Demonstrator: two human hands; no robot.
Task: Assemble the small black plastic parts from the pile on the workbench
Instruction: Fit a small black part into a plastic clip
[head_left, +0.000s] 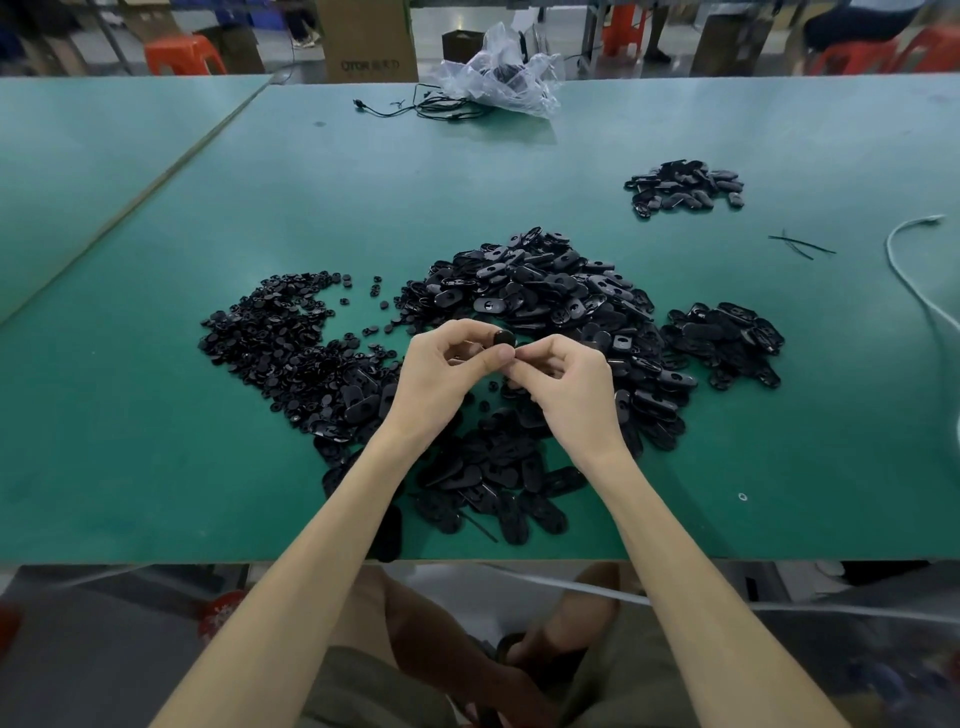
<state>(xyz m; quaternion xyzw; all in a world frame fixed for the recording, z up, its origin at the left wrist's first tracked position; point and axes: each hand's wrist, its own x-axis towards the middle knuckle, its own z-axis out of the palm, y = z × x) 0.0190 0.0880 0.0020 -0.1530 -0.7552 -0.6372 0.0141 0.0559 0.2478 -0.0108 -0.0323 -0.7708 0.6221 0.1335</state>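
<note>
My left hand and my right hand meet above the middle of the green workbench. Together they pinch one small black plastic part between thumbs and fingertips. Under and behind the hands spreads a big pile of black oval shells. A pile of small round black pieces lies to the left. More oval shells lie between my forearms near the front edge. How the held part is put together is hidden by my fingers.
A smaller heap of black parts sits at the far right, another right of the main pile. A clear plastic bag and black cable lie at the back. A white cord runs along the right edge.
</note>
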